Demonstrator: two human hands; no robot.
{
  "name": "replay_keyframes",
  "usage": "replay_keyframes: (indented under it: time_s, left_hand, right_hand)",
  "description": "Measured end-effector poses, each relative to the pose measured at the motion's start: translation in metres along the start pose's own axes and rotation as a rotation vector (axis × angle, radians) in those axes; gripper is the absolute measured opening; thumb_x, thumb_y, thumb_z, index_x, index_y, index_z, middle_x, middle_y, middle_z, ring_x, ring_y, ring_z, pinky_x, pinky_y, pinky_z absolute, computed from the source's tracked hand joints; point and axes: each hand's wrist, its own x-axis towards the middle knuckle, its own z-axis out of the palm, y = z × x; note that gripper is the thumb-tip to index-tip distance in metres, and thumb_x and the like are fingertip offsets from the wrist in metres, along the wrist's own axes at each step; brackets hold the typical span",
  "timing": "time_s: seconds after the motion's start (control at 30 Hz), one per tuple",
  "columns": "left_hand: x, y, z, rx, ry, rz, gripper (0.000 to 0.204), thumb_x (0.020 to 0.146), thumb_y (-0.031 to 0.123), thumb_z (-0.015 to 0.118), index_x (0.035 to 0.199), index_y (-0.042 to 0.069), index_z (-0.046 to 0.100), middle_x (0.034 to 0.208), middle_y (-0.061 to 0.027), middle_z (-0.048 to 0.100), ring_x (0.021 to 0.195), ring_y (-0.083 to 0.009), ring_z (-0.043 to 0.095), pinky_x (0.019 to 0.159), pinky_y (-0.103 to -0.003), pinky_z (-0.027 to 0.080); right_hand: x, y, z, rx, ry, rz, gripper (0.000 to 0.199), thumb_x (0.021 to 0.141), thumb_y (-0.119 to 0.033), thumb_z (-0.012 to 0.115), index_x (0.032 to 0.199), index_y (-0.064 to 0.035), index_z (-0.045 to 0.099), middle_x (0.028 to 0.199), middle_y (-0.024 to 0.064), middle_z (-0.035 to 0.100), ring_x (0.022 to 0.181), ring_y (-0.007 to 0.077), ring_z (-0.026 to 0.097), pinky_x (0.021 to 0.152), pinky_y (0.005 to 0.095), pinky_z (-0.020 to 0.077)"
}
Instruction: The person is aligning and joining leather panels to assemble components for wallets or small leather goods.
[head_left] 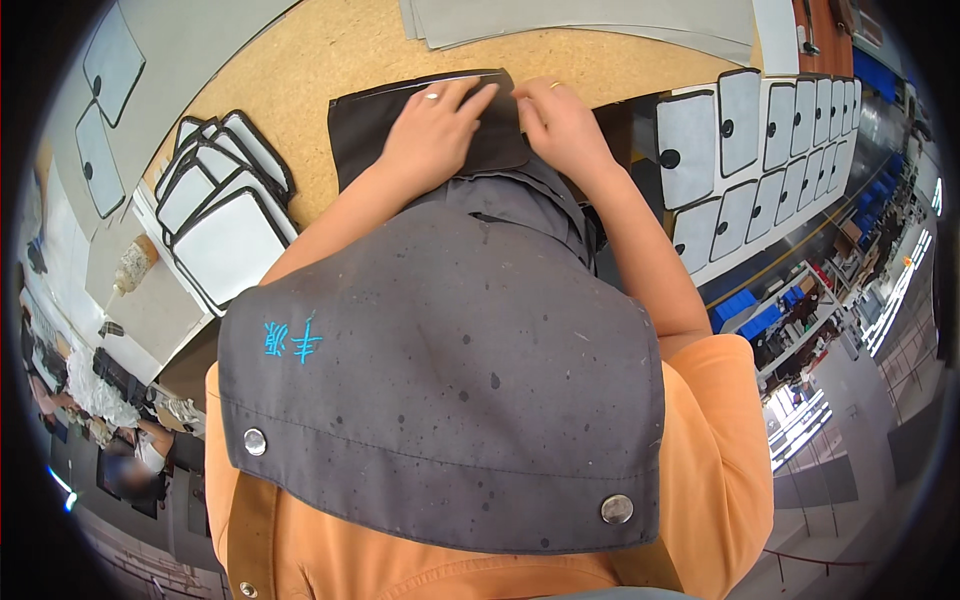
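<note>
A flat black panel (362, 131), maybe leather or fabric, lies on the tan board at the table's near edge, with a pale line along its far edge. My left hand (437, 128) rests on it, fingers spread toward the far edge. At the panel's right corner, my right hand (562, 125) has bent fingers pinched on the edge. Each hand wears a ring. Part of the panel is covered by my left hand and forearm. The grey apron (440, 330) bulges up just below both hands.
Left of the panel sits a loose pile of white panels with black edging (232, 245). Rows of similar panels with black round spots (686, 150) stand at right. Grey sheets (590, 22) lie at the far side. A bottle (135, 263) stands at left; another person (150, 450) is lower left.
</note>
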Motion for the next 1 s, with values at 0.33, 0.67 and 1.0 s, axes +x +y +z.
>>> replay_keyframes:
  time_s: [0.33,0.67,1.0]
  left_hand:
    - [-0.046,-0.038,-0.014,0.097,-0.183,-0.064,0.049,0.091,0.029,0.047,0.136,0.013,0.037,0.141,-0.0006,0.038,0.125,-0.0194,0.040,0.103,-0.036,0.031]
    - [-0.030,-0.027,0.005,0.418,-0.160,-0.060,0.055,0.090,0.039,0.046,0.140,0.018,0.033,0.128,-0.0001,0.049,0.103,-0.0166,0.051,0.075,-0.032,0.037]
    - [-0.014,-0.019,-0.003,0.304,-0.179,-0.102,0.050,0.089,0.030,0.051,0.133,0.008,0.041,0.119,-0.0024,0.051,0.101,-0.0190,0.050,0.082,-0.033,0.039]
  right_hand:
    - [0.018,-0.005,0.032,-0.246,-0.439,-0.442,0.046,0.083,0.002,0.042,0.129,-0.0015,0.044,0.136,0.0109,0.043,0.129,0.0253,0.037,0.107,0.0365,0.0306]
    - [0.017,0.006,0.024,-0.567,-0.382,-0.357,0.060,0.081,0.000,0.042,0.139,-0.0090,0.030,0.144,0.0048,0.032,0.133,0.0182,0.030,0.109,0.0398,0.0250]
    - [0.002,0.016,0.001,-0.623,-0.445,-0.428,0.053,0.082,-0.005,0.043,0.135,-0.0061,0.038,0.141,0.0032,0.038,0.130,0.0185,0.035,0.110,0.0393,0.0223]
